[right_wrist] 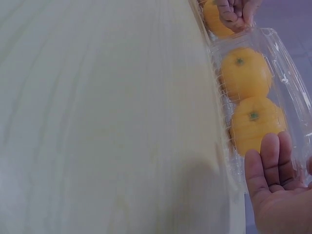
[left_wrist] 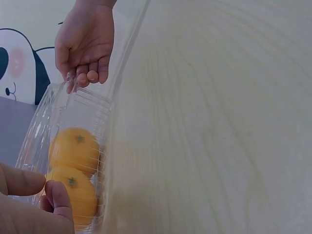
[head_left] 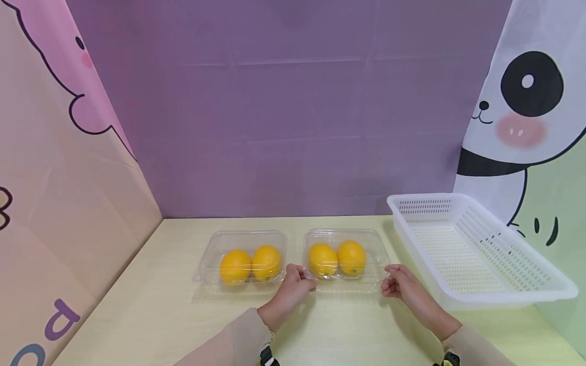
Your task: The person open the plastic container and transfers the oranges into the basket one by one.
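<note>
Two oranges sit side by side inside a clear plastic clamshell box in the middle of the table. My left hand pinches this box's front left corner between thumb and forefinger. At the front right corner, my right hand pinches the thin plastic edge, and its other fingers curl loosely below. From the left wrist view, the oranges show through the ribbed plastic wall. A second clear box, also with two oranges, lies to the left, close beside my left hand.
A white perforated plastic basket stands at the right, its long side near my right hand. The pale wooden table meets a purple backdrop at its rear edge. Printed cartoon panels flank both sides.
</note>
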`<state>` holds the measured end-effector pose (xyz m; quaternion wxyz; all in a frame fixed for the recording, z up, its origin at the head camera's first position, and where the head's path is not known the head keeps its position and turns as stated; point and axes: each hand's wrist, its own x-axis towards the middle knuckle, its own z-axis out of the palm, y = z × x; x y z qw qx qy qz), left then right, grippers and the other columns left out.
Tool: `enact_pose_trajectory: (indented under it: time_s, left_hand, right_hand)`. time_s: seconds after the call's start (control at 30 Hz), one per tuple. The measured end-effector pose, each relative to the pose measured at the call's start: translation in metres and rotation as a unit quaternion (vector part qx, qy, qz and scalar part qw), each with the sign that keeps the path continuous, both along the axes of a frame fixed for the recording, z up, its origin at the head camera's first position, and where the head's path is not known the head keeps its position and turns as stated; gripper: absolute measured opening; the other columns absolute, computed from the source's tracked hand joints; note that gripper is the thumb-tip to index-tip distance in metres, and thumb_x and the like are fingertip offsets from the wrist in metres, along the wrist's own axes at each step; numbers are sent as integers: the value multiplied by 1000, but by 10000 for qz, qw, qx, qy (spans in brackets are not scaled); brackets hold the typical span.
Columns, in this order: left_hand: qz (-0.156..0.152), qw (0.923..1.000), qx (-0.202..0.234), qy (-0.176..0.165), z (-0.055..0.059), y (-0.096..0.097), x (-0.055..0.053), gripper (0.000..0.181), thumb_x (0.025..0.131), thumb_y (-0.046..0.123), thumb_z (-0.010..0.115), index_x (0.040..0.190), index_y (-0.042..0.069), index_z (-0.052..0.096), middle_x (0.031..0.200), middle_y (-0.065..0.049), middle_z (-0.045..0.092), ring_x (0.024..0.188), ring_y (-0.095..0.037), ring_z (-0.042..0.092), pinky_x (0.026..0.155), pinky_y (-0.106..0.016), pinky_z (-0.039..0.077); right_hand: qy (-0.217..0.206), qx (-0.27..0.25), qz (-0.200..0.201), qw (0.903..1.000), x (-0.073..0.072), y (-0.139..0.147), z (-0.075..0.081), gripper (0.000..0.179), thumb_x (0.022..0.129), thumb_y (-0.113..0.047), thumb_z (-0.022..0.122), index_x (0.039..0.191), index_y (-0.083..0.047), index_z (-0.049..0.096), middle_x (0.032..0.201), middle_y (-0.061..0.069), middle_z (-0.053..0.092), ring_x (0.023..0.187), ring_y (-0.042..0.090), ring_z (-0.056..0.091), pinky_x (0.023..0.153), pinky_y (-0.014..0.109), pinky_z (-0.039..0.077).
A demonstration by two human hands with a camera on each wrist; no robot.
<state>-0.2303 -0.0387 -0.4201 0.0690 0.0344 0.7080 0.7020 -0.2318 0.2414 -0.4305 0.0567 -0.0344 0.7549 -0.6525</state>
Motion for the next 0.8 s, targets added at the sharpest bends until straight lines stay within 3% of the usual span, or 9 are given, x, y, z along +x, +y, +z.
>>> enact_pose_trajectory:
  time_s: [0.8]
  left_hand:
    - [34,10000,-36,-68,1,2,-1,35,92,-3,59,98,8,26,87,-3,33,85,-19,44,84,-31,50]
  right_hand:
    - [3,3,-108,9999,1,-2,0,33,110,-13,28,130,12,34,88,8,56,79,15,57,78,25,54]
